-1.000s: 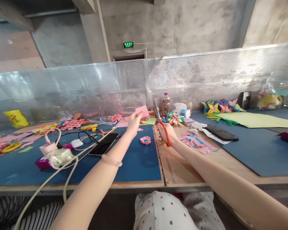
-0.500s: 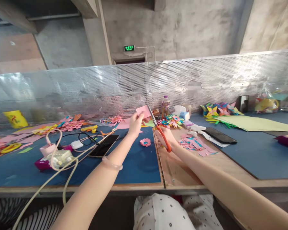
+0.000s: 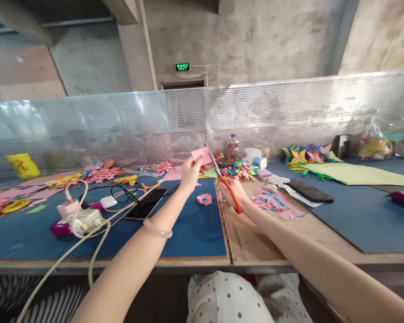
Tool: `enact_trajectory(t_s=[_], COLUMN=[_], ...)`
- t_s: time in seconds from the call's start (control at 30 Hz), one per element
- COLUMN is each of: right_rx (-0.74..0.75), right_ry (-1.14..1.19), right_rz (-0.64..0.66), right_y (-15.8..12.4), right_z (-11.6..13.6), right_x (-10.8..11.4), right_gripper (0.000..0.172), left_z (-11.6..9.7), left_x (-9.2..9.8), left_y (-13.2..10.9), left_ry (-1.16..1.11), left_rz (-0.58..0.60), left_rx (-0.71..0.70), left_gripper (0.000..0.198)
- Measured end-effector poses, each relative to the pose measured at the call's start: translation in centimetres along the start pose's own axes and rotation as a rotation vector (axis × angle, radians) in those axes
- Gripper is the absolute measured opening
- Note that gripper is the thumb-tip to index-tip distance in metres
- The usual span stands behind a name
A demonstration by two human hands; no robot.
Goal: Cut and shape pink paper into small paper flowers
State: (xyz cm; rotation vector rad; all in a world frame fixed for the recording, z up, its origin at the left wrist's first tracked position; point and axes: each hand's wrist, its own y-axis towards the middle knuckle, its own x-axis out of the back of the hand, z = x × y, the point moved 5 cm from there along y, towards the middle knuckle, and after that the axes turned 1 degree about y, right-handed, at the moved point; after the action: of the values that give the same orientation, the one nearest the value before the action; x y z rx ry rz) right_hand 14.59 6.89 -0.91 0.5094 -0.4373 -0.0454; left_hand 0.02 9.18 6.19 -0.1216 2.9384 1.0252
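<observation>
My left hand is raised above the table and pinches a small pink paper square by its lower edge. My right hand grips red-handled scissors; their blades point up and left and meet the right edge of the pink paper. A small pink paper flower lies on the blue mat below my hands.
Two black phones, white cables and a charger lie on the table. Pink paper scraps, paper flowers, a bottle, yellow-green sheets and a perforated metal screen sit behind.
The scissors tilted left from upright and their blades reached the pink paper. The view shifted slightly; in the last half second the hands hardly moved.
</observation>
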Motion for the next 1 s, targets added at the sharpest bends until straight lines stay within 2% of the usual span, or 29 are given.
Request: enact_trajectory(t_s=[0.57, 0.83, 1.0], right_rx=[0.010, 0.052, 0.017], right_ry=[-0.033, -0.078, -0.066], right_rz=[-0.036, -0.076, -0.064], right_y=[-0.23, -0.34, -0.43], right_z=[0.30, 0.75, 0.78], right_x=[0.35, 0.56, 0.47], right_gripper=[0.021, 0.025, 0.025], left_z=[0.04, 0.15, 0.11], left_x=[-0.06, -0.17, -0.08], left_y=[-0.13, -0.10, -0.13], left_ry=[-0.014, -0.020, -0.027], left_rz=[-0.034, 0.001, -0.019], left_rx=[0.007, -0.004, -0.008], left_gripper=[0.010, 0.012, 0.012])
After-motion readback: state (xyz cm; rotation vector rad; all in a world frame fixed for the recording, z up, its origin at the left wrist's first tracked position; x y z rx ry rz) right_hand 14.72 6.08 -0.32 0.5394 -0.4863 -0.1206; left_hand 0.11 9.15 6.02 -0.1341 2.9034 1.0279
